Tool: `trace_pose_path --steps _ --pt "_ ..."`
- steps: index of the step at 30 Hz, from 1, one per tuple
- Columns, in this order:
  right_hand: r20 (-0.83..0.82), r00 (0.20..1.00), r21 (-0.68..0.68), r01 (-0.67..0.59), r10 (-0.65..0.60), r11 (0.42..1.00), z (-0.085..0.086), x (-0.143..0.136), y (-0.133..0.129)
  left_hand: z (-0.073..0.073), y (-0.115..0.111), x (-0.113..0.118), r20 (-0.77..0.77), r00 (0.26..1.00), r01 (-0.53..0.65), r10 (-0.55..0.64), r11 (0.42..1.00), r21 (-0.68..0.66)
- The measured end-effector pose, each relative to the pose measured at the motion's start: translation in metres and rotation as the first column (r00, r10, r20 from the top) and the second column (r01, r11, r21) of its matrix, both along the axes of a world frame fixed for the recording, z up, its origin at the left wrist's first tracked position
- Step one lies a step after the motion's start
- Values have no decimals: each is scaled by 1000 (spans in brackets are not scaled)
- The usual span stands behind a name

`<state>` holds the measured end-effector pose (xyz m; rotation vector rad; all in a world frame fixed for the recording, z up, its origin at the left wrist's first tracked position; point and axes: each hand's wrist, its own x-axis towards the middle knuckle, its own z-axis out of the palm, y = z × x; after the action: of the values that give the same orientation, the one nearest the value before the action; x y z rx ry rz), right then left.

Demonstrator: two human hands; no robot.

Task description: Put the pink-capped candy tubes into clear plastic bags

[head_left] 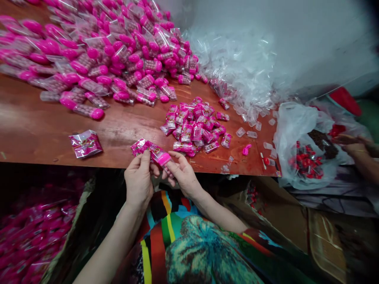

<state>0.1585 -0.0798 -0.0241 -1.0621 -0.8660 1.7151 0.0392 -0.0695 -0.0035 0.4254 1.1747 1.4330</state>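
At the table's front edge, my left hand [140, 177] pinches a pink printed wrapper [142, 146] between thumb and fingers. My right hand [182, 173] grips a small clear tube with a pink cap [162, 157], whose lower end is hidden by my fingers. The tube's capped end meets the wrapper; whether it sits inside cannot be made out. Just behind my hands lies a heap of small filled pink packets [197, 126]. Left of them, a flat stack of pink wrappers [85, 144] rests on the wooden table [118, 126].
A large pile of pink-capped candy tubes [118, 55] covers the back left. Clear empty plastic containers [237, 71] are heaped against the wall. At right, a plastic bag [296, 122] holds red-capped pieces near another person's hand [352, 146]. Below left, a box contains pink packets [41, 232].
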Motion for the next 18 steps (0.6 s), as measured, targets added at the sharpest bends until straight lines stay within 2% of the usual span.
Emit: trace_pose_path --steps 3,7,11,13,15,18 --pt "44 999 25 -17 16 1000 -2 0 0 5 0 0 79 991 109 -109 994 -5" --pt "246 969 218 -47 -8 975 -10 1 -2 -1 0 0 168 954 264 -249 961 -76" --pt "534 841 357 -125 -93 926 -11 7 -3 -10 -1 0 226 902 401 -369 908 -119" --pt "605 789 390 -176 -107 904 -8 10 -2 -10 0 -1 246 889 425 -385 896 -133" --pt "567 821 390 -204 -60 898 -4 14 -2 -9 1 -4 268 892 409 -364 903 -132" --pt "381 919 315 -231 101 920 -3 16 -3 -5 3 -7 255 910 363 -326 925 -115"
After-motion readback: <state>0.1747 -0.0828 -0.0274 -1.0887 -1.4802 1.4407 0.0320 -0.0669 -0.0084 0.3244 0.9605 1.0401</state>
